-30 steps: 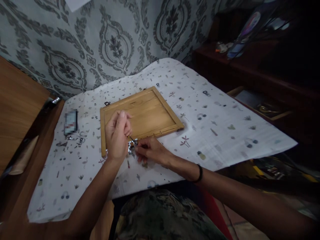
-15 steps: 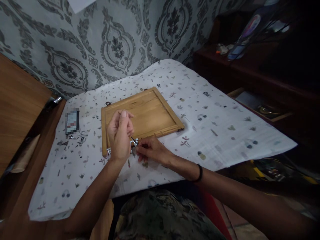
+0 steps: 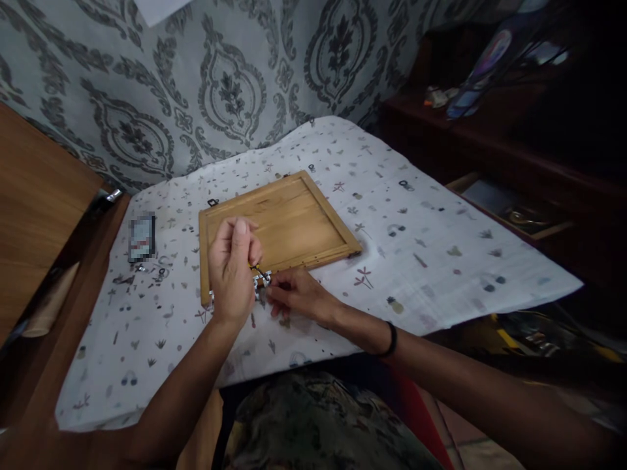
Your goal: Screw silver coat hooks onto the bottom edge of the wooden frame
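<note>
A framed wooden panel (image 3: 284, 209) lies flat on the cloth. Closed in a fist, my left hand (image 3: 232, 267) is over its near left part. From under that fist comes the dark shaft of a screwdriver (image 3: 261, 271), with a bit of yellow by the fingers; the handle is mostly hidden. Its tip reaches a shiny metal hinge (image 3: 262, 281) on the panel's near edge. My right hand (image 3: 301, 295) pinches the hinge from the right, fingertips partly out of sight. More shiny metal fitting shows beside my left wrist.
A phone (image 3: 142, 237) lies on the left of the patterned tablecloth (image 3: 431, 261), with small loose hardware (image 3: 159, 271) near it. Dark metal fittings sit at the panel's far edge. On the right is an open drawer (image 3: 519, 209) and a bottle (image 3: 473, 88) on dark furniture.
My left fist has turned a little, and the screwdriver's shaft angle has shifted slightly, with yellow now showing. My right hand stays in place at the hinge.
</note>
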`<action>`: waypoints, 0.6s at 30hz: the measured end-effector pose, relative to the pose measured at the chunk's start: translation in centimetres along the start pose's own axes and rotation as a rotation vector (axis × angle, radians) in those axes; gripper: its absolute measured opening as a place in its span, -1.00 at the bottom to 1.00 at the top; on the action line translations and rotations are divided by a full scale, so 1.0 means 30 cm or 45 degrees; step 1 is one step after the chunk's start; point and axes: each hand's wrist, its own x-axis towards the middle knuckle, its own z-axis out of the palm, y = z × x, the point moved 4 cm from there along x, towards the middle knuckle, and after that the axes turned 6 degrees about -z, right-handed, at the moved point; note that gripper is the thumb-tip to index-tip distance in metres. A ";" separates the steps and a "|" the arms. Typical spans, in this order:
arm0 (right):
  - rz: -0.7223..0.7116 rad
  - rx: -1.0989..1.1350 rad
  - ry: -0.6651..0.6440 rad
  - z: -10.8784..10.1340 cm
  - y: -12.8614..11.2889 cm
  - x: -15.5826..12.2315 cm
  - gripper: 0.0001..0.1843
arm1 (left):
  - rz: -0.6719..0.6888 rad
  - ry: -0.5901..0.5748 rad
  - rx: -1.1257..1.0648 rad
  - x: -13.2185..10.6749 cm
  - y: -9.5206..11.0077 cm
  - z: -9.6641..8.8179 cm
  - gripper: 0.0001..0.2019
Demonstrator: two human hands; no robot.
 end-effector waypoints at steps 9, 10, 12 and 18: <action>-0.033 0.019 -0.037 -0.001 0.005 0.000 -0.69 | -0.024 -0.121 -0.047 0.037 -0.017 0.021 -0.66; -0.031 0.022 -0.037 0.000 0.005 0.001 -0.69 | -0.041 -0.167 -0.055 0.043 -0.016 0.026 -0.66; -0.034 0.025 -0.031 0.001 0.005 0.001 -0.69 | -0.072 -0.252 -0.056 0.050 -0.016 0.033 -0.66; -0.031 0.001 -0.020 -0.001 0.009 0.000 -0.71 | -0.033 -0.094 0.011 0.036 -0.018 0.007 -0.61</action>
